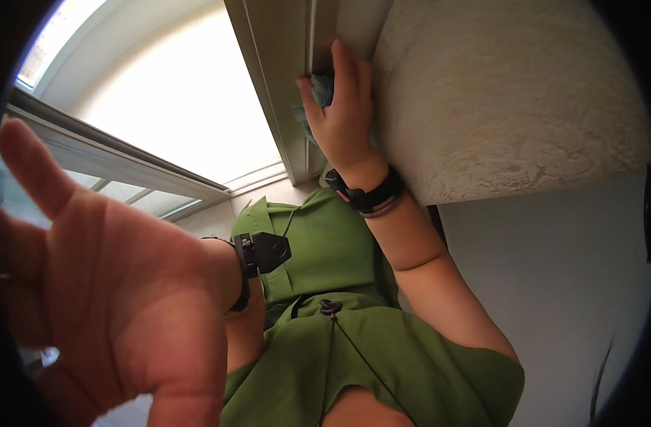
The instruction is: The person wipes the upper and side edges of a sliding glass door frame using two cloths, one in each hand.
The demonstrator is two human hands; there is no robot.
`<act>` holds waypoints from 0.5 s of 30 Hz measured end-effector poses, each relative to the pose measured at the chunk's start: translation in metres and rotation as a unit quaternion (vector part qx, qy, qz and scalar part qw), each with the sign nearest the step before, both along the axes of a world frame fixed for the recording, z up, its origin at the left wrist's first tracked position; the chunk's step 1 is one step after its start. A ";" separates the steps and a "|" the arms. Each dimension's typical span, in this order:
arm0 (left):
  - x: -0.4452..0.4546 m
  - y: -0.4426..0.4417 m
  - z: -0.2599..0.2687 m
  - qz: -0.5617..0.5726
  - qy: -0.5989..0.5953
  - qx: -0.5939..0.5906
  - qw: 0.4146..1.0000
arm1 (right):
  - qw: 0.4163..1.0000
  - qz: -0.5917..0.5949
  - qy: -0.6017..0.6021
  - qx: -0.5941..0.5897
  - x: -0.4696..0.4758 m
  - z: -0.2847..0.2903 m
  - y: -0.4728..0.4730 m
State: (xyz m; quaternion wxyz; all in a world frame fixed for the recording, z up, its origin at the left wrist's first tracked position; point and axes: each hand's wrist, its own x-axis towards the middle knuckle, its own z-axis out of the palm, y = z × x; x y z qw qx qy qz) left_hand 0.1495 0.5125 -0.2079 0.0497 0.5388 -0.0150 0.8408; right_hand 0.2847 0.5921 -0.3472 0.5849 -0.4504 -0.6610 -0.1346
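Observation:
My right hand [347, 112] presses a bunched blue-green cloth [320, 91] against a beige window or door frame [272, 69]. The thumb lies on one side of the cloth and the other fingers reach along the frame. Part of the cloth is hidden under the hand. My left hand [122, 288] is raised close to the camera, its bare palm towards me and its fingers spread. Several of its fingertips are lost in the dark rim at the left, so whether they touch anything there is not visible.
A rough plastered wall [512, 107] stands right beside my right hand. On the left, a glazed sash [128, 160] stands at an angle to the bright opening [181, 101]. Black straps with small devices circle both wrists. My green garment [325, 256] has hanging drawstrings.

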 end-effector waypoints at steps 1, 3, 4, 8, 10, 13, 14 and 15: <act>-0.003 0.006 -0.003 -0.002 0.000 0.005 1.000 | 1.000 0.001 0.006 0.001 -0.001 0.000 0.003; -0.010 0.019 -0.010 -0.001 0.002 0.006 1.000 | 1.000 0.000 -0.004 -0.004 0.000 0.004 0.010; -0.014 0.024 -0.010 0.000 0.006 0.010 1.000 | 1.000 0.000 -0.005 0.002 -0.002 0.005 0.013; -0.027 0.034 -0.021 -0.008 0.008 0.016 1.000 | 1.000 -0.006 -0.014 -0.004 -0.006 0.010 0.016; -0.032 0.029 -0.038 -0.015 0.004 0.016 1.000 | 1.000 -0.012 -0.025 0.007 -0.004 -0.004 0.009; -0.041 0.024 -0.046 -0.032 0.004 0.036 0.999 | 1.000 0.001 -0.020 -0.006 -0.006 -0.009 0.004; -0.044 0.025 -0.049 -0.035 0.006 0.041 0.999 | 1.000 0.000 -0.023 -0.007 -0.006 -0.010 0.004; -0.047 0.023 -0.050 -0.037 0.004 0.043 0.998 | 0.999 -0.006 -0.032 0.002 -0.007 -0.011 0.005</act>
